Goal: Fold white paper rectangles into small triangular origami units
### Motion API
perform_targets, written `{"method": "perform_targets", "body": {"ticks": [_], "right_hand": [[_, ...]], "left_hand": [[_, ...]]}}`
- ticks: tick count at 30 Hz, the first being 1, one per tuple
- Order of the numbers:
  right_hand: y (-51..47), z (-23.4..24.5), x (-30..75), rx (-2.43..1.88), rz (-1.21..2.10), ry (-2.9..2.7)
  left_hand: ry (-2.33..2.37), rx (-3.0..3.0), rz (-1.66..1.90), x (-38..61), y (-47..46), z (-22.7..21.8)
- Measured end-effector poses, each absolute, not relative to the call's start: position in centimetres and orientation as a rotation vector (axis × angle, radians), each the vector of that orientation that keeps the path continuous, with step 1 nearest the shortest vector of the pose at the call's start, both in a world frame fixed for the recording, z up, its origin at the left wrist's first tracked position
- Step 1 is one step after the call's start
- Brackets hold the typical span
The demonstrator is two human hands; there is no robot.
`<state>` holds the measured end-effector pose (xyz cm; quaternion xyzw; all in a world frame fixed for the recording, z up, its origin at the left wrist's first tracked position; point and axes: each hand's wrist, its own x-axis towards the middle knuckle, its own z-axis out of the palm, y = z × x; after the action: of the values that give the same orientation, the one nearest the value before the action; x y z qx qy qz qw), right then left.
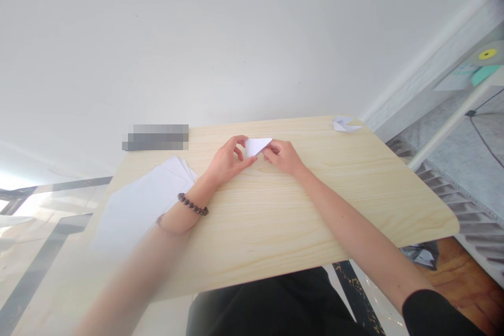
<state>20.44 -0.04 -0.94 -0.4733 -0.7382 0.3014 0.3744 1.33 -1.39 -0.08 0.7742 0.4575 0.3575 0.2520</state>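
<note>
A small piece of folded white paper (255,146) is held up between my two hands over the middle of the table. My left hand (231,160) grips its left side, with the thumb along the lower edge and the fingers at the upper corner. At the paper's right side, my right hand (282,156) pinches the slanting edge near the pointed tip; its fingers are curled and partly hidden. A dark bead bracelet circles my left wrist.
White paper sheets (145,194) lie in a loose stack at the left, partly under my left forearm. Folded paper shapes (343,124) rest at the far right corner. A blurred-out object (157,137) sits at the back left. The wooden table (252,231) meets a white wall.
</note>
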Motion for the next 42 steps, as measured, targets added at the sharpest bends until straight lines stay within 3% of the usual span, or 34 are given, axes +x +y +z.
{"method": "perform_targets", "body": {"ticks": [15, 25, 42], "right_hand": [[-0.5, -0.9, 20.0, -1.139, 0.493, -1.881], [0.4, -1.7, 20.4, -1.049, 0.898, -1.65], [-1.0, -1.2, 19.2, -1.147, 0.287, -2.063]], "left_hand": [[1.285, 1.852, 0.909, 1.0, -0.9, -0.3], [1.18, 1.791, 0.978, 1.0, -0.8, -0.4], [1.209, 1.572, 0.883, 1.3, -0.8, 0.3]]}}
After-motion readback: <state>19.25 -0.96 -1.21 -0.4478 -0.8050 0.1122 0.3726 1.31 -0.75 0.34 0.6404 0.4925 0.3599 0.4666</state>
